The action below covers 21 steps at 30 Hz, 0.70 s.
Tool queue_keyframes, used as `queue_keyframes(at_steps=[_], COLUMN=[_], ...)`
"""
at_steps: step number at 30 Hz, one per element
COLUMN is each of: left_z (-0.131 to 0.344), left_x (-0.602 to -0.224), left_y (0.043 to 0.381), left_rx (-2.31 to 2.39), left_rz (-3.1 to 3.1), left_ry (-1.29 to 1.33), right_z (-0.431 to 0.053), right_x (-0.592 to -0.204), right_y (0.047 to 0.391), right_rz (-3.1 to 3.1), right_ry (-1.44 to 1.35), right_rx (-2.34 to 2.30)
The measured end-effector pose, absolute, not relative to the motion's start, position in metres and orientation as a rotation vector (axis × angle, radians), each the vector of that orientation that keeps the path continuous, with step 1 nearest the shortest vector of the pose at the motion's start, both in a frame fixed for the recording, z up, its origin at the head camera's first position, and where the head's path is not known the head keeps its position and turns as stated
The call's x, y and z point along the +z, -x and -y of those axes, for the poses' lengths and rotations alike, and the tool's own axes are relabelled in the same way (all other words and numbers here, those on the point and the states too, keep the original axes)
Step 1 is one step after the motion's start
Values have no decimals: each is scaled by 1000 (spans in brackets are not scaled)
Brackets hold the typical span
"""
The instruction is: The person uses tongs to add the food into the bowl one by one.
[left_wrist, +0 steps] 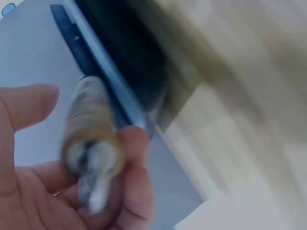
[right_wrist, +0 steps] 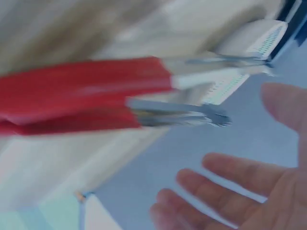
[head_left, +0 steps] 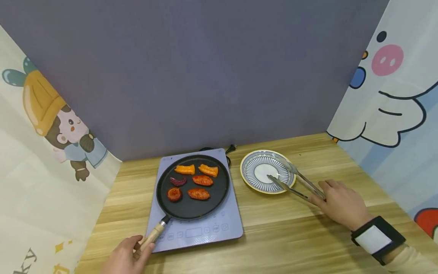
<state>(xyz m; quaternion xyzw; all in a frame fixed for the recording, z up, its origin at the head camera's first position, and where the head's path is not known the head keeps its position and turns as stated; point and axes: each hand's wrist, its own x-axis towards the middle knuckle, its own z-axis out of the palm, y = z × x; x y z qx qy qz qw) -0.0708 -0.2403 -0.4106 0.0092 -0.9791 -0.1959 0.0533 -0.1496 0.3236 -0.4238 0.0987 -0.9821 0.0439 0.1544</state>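
Note:
My left hand (head_left: 127,254) is at the wooden handle (head_left: 153,236) of a black frying pan (head_left: 212,201). In the left wrist view its fingers curl under and around the handle, while the thumb stands apart. My right hand (head_left: 342,201) is over the handle end of metal tongs (head_left: 309,184). The right wrist view shows that hand's fingers loosely spread beside the tongs' red grips (right_wrist: 91,91). The tongs' spread tips rest over a patterned plate (head_left: 251,182). In the pan lie two chicken wings (head_left: 199,193), a purple tentacle (head_left: 178,181), a round reddish piece (head_left: 174,194) and two orange pieces (head_left: 208,170).
Under the pan is a pale induction cooker (head_left: 229,228), its black cord (head_left: 231,149) behind it. The wooden table (head_left: 273,236) meets a grey back panel (head_left: 219,76). Cartoon-printed sheets (head_left: 20,152) hang at both sides.

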Motion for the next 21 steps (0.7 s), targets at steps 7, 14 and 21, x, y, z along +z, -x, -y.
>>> queue_keyframes(at_steps=[7, 14, 21], left_z=[231, 212, 178], left_x=[-383, -359, -341], left_y=[79, 105, 137], left_rx=[-382, -346, -327], left_rz=[2882, 2773, 2759], left_ry=[123, 311, 499], right_z=[-304, -264, -217], right_x=[-380, -347, -333], right_y=[153, 175, 194], right_rz=[2806, 2723, 2636], right_ry=[-403, -551, -675], right_rx=[27, -87, -118])
